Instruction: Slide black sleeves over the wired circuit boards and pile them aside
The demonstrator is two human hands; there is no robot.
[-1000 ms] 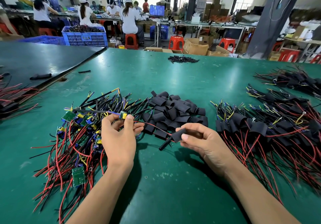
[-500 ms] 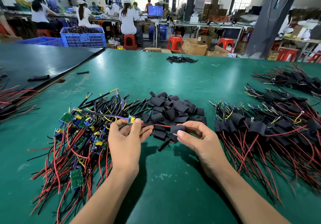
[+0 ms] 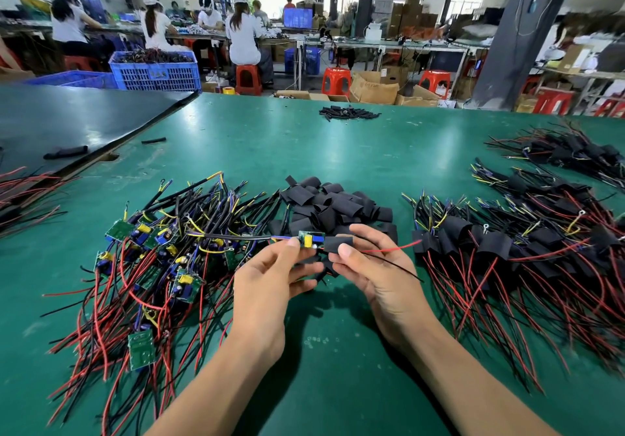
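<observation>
My left hand (image 3: 267,286) pinches a small green circuit board (image 3: 310,239) with a yellow part, its dark wires trailing left. My right hand (image 3: 375,266) holds a black sleeve (image 3: 338,243) right beside the board; the board's red and black wires pass through the sleeve and stick out to the right. A heap of bare wired boards (image 3: 152,259) lies at the left. Loose black sleeves (image 3: 334,205) are heaped just beyond my hands. Sleeved boards (image 3: 527,242) are piled at the right.
A green table (image 3: 338,368) carries everything. A black mat (image 3: 67,121) covers its far left. More sleeved bundles (image 3: 571,154) lie far right, and a small pile of black tubes (image 3: 348,112) sits at the far edge. Seated workers and a blue crate (image 3: 155,70) are behind.
Both hands lifted and came together. The board moved right to the sleeve, and its red and black wires now run through the sleeve and out its right end.
</observation>
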